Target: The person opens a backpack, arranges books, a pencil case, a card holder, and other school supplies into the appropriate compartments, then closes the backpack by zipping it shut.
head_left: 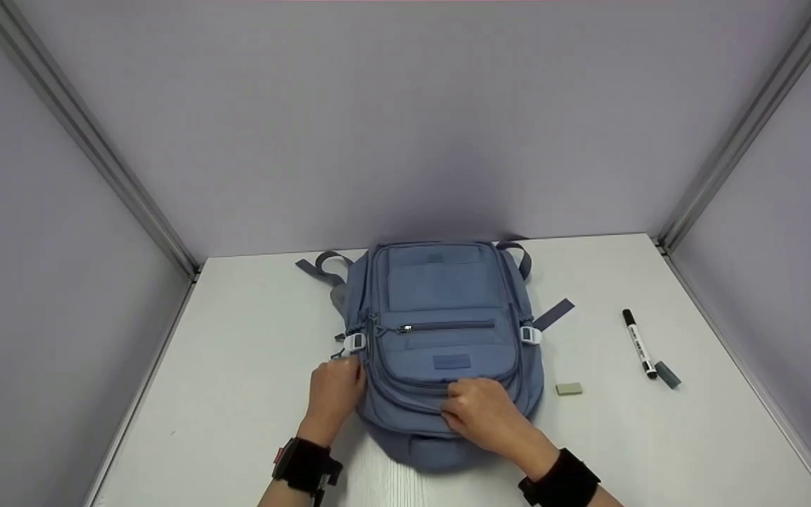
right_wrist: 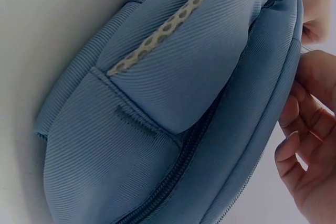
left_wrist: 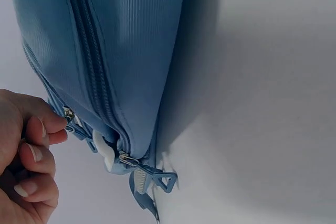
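Note:
A blue backpack (head_left: 441,289) lies front side up on the white table, its top toward the back wall. At its left side, my left hand (head_left: 335,391) pinches a zipper pull (left_wrist: 69,114) between thumb and forefinger; the other fingers are curled. Another zipper pull (left_wrist: 167,181) dangles lower on the bag's side in the left wrist view. My right hand (head_left: 484,414) grips the edge of the front pocket near the bag's bottom, fingers bent. In the right wrist view, the bag's bulging fabric (right_wrist: 178,72) fills the middle, with the right hand's fingers (right_wrist: 290,153) at its edge.
On the table (head_left: 258,338) to the bag's right lie a small pale green block (head_left: 569,389), a black-and-white marker (head_left: 639,343) and a dark grey block (head_left: 668,374) touching it. Loose straps (head_left: 555,314) stick out at both sides. Grey panels enclose the back and sides.

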A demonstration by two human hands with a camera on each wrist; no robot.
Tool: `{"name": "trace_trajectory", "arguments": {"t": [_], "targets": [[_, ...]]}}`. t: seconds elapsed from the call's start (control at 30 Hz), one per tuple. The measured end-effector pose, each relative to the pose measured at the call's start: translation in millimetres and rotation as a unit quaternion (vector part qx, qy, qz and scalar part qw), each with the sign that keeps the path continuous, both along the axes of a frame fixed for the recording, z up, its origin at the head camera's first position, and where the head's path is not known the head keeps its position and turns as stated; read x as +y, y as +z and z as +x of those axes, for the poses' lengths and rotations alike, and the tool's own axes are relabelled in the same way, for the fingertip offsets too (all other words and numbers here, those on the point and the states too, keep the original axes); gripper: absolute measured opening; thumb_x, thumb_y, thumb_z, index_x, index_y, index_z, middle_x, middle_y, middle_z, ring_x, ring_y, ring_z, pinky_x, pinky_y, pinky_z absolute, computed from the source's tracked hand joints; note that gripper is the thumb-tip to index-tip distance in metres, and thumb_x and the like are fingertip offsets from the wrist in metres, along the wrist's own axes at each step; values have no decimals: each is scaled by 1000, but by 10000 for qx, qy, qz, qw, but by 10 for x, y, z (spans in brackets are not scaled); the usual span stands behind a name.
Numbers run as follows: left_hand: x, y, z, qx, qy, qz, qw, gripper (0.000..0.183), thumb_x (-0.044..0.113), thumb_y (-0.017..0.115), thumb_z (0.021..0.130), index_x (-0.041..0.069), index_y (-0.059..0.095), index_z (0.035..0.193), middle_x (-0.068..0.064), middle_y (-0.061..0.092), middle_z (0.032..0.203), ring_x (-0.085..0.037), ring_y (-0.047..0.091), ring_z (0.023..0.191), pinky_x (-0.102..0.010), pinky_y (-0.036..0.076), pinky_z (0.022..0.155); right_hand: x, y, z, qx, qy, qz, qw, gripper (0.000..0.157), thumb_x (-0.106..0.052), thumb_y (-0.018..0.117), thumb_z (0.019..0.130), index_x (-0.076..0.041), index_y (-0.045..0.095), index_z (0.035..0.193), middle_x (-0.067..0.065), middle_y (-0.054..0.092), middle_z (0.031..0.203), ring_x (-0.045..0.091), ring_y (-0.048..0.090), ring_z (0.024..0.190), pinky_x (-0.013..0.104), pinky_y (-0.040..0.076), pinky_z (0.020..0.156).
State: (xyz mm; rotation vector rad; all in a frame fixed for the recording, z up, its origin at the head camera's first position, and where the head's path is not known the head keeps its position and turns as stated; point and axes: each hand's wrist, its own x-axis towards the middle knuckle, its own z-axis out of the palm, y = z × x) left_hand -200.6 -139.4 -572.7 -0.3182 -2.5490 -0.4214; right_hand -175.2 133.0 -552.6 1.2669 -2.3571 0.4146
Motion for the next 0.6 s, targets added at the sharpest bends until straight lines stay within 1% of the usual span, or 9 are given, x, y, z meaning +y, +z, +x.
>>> {"name": "trace_trajectory", "arguments": {"t": [0.27,0.33,0.47,0.6], "targets": [[0,19,-264,-29,263,-39,9996,31,3,70,81,8,49,59,-11,56,54,-30,56,44,-43,42,41,9,-12,-8,75,26,-15,10000,17,-10,81,70,-18,68,64,-7,46,62,12,49,55,30,41,49],[-3,31,-330,-43,349,-17,9994,33,4,70,82,8,49,57,-12,56,54,-31,57,45,-43,43,41,9,-21,-11,108,67,-81,9999,18,-9,82,69,-18,68,63,-7,45,62,11,48,54,29,40,48],[5,55,-446,-229,536,20,9983,35,5,70,84,8,49,55,-13,57,54,-30,57,46,-43,44,42,11,-31,-12,126,112,-155,9997,19,-7,81,68,-19,67,62,-7,43,62,11,47,54,28,39,48],[14,62,-543,-279,584,62,9979,35,4,70,84,7,50,55,-15,57,55,-32,58,47,-44,45,43,15,-27,-13,108,121,-170,9997,20,-7,80,68,-19,66,62,-7,42,61,11,47,54,28,39,48]]}}
